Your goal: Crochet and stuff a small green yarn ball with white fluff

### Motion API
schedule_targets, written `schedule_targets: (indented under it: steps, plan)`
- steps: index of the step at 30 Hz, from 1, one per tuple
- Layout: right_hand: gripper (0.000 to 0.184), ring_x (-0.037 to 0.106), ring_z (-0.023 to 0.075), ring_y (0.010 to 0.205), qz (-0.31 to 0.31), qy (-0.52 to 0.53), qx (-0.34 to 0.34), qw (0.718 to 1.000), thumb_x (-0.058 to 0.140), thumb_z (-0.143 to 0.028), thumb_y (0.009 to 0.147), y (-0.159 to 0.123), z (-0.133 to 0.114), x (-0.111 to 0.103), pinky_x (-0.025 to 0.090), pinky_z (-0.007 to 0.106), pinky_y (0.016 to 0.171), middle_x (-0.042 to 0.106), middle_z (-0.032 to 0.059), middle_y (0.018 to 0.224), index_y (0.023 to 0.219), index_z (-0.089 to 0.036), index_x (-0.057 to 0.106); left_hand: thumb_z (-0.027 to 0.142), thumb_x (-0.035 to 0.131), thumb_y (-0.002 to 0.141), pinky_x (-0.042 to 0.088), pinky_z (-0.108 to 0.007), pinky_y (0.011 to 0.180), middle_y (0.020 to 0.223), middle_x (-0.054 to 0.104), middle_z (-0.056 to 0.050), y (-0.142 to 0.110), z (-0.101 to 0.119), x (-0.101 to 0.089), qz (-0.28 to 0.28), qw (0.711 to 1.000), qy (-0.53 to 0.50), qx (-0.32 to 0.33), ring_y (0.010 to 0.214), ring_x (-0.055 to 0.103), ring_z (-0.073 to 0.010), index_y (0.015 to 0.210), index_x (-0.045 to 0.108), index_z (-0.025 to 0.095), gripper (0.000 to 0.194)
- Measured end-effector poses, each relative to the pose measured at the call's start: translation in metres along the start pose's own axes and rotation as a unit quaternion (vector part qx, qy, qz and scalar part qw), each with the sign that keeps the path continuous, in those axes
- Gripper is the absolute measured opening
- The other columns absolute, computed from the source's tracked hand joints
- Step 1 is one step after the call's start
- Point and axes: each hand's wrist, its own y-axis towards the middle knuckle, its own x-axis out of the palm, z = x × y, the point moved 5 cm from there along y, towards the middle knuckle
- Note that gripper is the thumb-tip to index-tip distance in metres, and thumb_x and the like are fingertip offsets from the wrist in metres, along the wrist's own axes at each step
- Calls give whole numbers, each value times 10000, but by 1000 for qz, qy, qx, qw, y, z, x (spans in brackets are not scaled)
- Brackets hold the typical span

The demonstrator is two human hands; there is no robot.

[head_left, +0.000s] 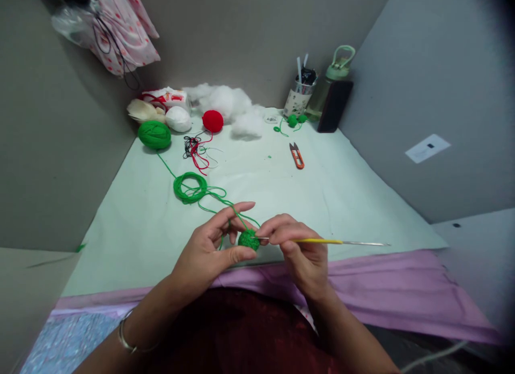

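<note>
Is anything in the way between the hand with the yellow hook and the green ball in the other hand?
Nothing visible: the right hand holds the hook, whose tip reaches the green ball in the left hand.

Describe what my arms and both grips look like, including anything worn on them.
The left grip and right grip are ungloved, with no rings visible. The forearms are bare, no sleeves in view. A thin, silvery bangle circles the left one; none shows on the right.
</note>
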Motion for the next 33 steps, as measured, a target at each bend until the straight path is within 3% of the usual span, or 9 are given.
schedule_targets:
  steps: [7,11,17,23,28,30,33]
  plan:
    - [167,682,209,892,85,-14,-13,996,588,-327,993,-11,5,5,579,384,753,754,48,961,1000,-322,754,224,819,788,491,-284,854,968,660,-12,-3,-16,7,-34,991,-126,-20,889,631,-153,1327,654,313,570]
    - [194,683,204,894,88,-81,-56,991,571,-311,999,-21,4,8,573,385,765,750,41,1012,1066,-356,748,228,830,779,484,-270,862,953,652,-9,-3,-21,12,-18,989,-144,-25,909,614,-149,1314,665,297,564]
    - [107,682,230,854,104,-210,-95,967,677,-347,927,-35,8,4,583,405,729,745,46,1015,986,-354,765,261,843,772,485,-274,840,930,649,-16,-3,-23,20,-14,979,-197,-44,909,619,-162,1326,647,276,588]
    - [183,674,201,815,88,-35,-22,995,582,-293,995,-13,5,5,567,361,700,750,45,934,1002,-326,762,236,824,789,466,-260,833,959,653,-8,-2,-19,13,-39,989,-140,-35,887,603,-140,1371,621,304,620]
    - [217,678,207,924,105,-105,-66,987,608,-229,979,-15,3,6,557,367,775,759,58,1048,1073,-331,774,265,831,779,459,-270,865,952,640,-14,-1,-24,12,19,989,-138,-48,932,587,-153,1377,609,260,638]
    - [196,684,199,907,79,-86,-54,992,612,-241,979,-13,7,3,557,357,771,762,60,1040,1058,-312,777,274,827,785,457,-265,836,941,641,-15,-2,-23,11,1,990,-130,-56,916,590,-151,1381,607,258,635]
    - [148,680,171,769,33,38,26,998,614,-286,982,-6,18,1,545,304,658,748,34,878,981,-276,762,280,827,784,452,-257,769,951,660,-21,-3,-20,8,-52,991,-105,-70,858,590,-144,1399,596,267,657]
